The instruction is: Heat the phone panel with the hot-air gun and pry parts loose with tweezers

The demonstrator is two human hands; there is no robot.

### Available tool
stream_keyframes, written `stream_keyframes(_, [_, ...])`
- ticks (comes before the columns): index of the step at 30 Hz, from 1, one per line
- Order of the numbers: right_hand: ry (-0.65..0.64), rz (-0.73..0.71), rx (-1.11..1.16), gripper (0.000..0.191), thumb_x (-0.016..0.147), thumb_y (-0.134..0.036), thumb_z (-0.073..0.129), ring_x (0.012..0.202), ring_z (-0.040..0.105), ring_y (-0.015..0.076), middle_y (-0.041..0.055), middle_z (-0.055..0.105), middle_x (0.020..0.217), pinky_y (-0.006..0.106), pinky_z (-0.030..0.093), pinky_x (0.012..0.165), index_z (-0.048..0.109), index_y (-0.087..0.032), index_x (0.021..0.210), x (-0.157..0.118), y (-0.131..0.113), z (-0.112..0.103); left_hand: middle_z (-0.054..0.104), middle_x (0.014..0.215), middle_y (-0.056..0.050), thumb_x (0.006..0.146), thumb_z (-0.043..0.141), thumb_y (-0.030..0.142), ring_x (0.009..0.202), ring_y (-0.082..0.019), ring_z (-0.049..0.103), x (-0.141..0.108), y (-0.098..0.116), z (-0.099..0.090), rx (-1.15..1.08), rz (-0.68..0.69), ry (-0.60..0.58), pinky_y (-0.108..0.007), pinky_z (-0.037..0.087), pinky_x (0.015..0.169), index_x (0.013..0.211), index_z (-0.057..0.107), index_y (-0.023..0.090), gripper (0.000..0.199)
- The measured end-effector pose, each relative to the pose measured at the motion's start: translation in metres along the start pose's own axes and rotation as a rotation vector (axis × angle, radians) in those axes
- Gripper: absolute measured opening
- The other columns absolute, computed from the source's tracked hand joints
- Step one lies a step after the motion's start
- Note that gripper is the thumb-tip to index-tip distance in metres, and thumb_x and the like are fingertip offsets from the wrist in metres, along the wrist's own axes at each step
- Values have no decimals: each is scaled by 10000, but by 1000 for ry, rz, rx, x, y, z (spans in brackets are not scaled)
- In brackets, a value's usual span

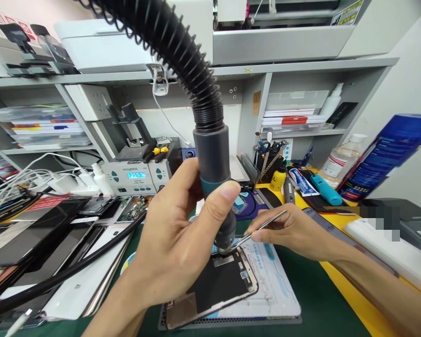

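My left hand [182,224] is wrapped round the dark grey handle of a hot air gun [212,152], which hangs from a ribbed black hose [182,47]. Its nozzle points down at the top edge of a phone screen panel [217,285]. Between the thumb and fingers of my right hand [284,229] is a thin metal tool [266,222], its tip beside the nozzle at the panel's upper edge. The panel lies tilted on a white printed mat [280,299]. The nozzle hides part of the panel's top edge.
Stacked phones [80,276] and a black cable [73,267] lie at the left. Behind stands a hot air station [136,177] with a lit display. Bottles, a blue can [389,154] and a yellow bottle [278,178] stand at the right.
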State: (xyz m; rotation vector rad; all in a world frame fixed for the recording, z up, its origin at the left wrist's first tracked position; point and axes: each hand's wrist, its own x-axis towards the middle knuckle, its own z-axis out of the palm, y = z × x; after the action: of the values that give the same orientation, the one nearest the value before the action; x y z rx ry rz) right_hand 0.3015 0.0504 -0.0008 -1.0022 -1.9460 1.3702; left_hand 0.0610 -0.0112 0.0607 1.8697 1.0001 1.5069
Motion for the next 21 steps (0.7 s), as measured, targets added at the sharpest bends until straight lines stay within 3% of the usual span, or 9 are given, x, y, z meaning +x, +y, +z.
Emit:
stream_keyframes(9, [21, -24, -39, 273, 805, -508, 823, 716, 658, 229, 50, 784, 822, 353, 518, 616, 859, -241, 850, 0, 2, -1, 687, 962, 30, 1001, 607, 396, 835, -147, 654, 0, -1, -1, 10, 6, 5, -306, 501, 639, 1271, 617, 375, 271])
stream_keyframes(21, [15, -13, -36, 232, 829, -459, 819, 732, 622, 209, 46, 766, 838, 348, 490, 641, 852, -235, 877, -1, 6, -2, 663, 954, 29, 1003, 598, 403, 839, -158, 644, -1, 0, 1, -60, -14, -44, -326, 523, 685, 1241, 613, 372, 240])
